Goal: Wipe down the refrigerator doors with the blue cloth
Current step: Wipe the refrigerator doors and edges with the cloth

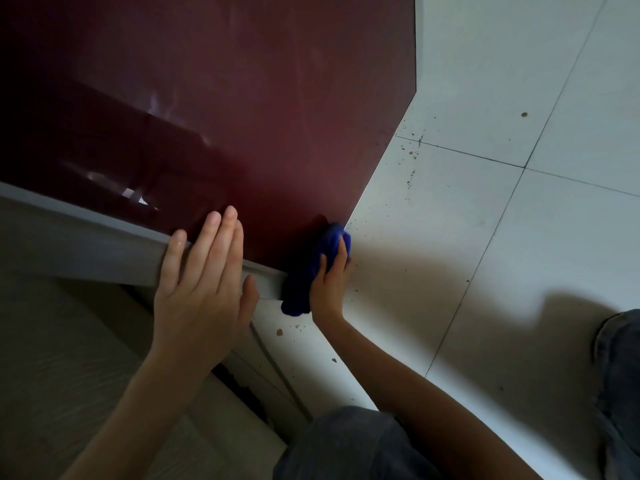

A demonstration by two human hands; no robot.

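A glossy dark red refrigerator door (242, 109) fills the upper left of the head view, seen from low down near the floor. My right hand (329, 284) grips a bunched blue cloth (313, 268) and presses it against the door's bottom corner, where the red panel meets its grey edge. My left hand (201, 289) lies flat with fingers spread over the grey side edge (86, 237) of the door, fingertips touching the red surface. The cloth hides the door's corner.
White floor tiles (502, 220) with dark specks and crumbs spread to the right. A pale wood-grain surface (52, 358) lies at lower left. My knees in dark jeans (349, 445) sit at the bottom and at the right edge.
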